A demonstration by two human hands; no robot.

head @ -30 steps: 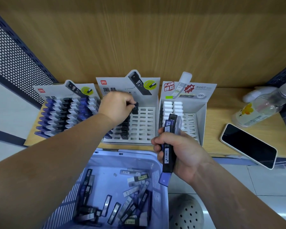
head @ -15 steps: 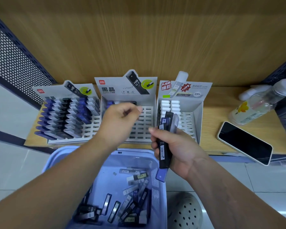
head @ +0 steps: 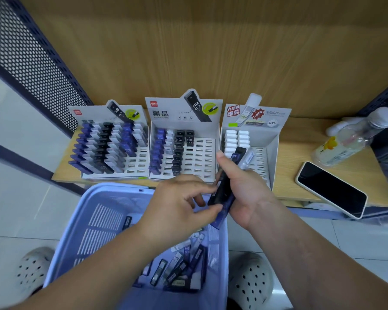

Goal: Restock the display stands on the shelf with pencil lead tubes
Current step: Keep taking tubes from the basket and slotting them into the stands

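Note:
Three white display stands sit on the wooden shelf: the left stand [head: 134, 170] nearly full of blue, white and black tubes, the middle stand [head: 199, 153] partly filled on its left columns, the right stand [head: 264, 153] with two columns of white tubes. My right hand [head: 244, 189] grips a bundle of lead tubes [head: 227, 186], black, blue and clear, in front of the right stand. My left hand [head: 182, 204] reaches across and pinches the lower end of that bundle with its fingertips. Below both hands a lilac basket [head: 99, 220] holds several loose tubes [head: 179, 265].
A phone [head: 332, 189] lies face up at the shelf's right front, with a clear plastic bottle [head: 349, 139] on its side behind it. Perforated dark metal panels flank the shelf. My two feet in pale clogs [head: 251, 280] stand on the tiled floor beside the basket.
My left hand left the middle stand, where a black tube now sits, and came back down to the bundle held by my right hand. The view tipped downward.

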